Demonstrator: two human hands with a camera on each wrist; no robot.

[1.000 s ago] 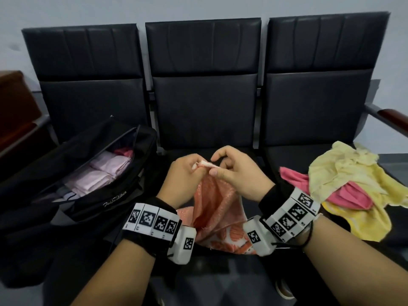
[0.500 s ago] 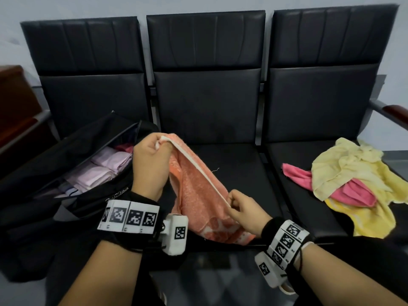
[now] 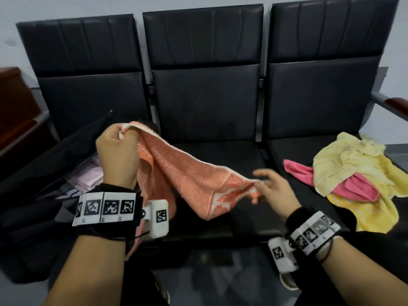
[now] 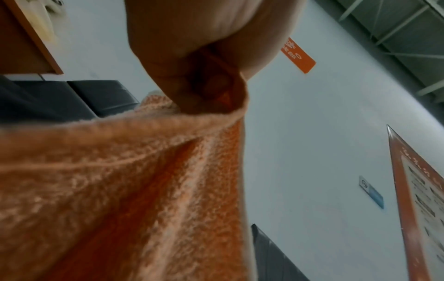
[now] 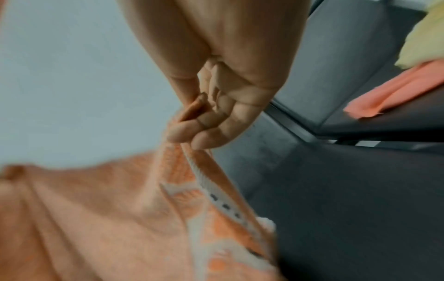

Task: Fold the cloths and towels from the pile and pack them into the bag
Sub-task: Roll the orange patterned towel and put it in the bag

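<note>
An orange towel point(image 3: 185, 173) with a white patterned border hangs stretched in the air over the middle seat. My left hand point(image 3: 119, 149) grips its upper left corner in a fist point(image 4: 192, 79), above the bag. My right hand point(image 3: 268, 191) pinches the lower right corner between thumb and fingertips point(image 5: 190, 131); its other fingers spread loosely. The black bag point(image 3: 44, 173) lies open on the left seat with folded pale pink cloths point(image 3: 88, 177) inside. The pile point(image 3: 353, 173) of yellow and pink cloths lies on the right seat.
Three black padded seats point(image 3: 205, 107) stand in a row against a pale wall. A wooden armrest point(image 3: 395, 104) ends the row at the right. Brown wooden furniture point(image 3: 13, 102) stands at the far left. A dark floor lies below my arms.
My hands have moved apart: the left rose leftward with one corner, the right slid along the edge out to the right corner. The towel went from bunched to stretched.
</note>
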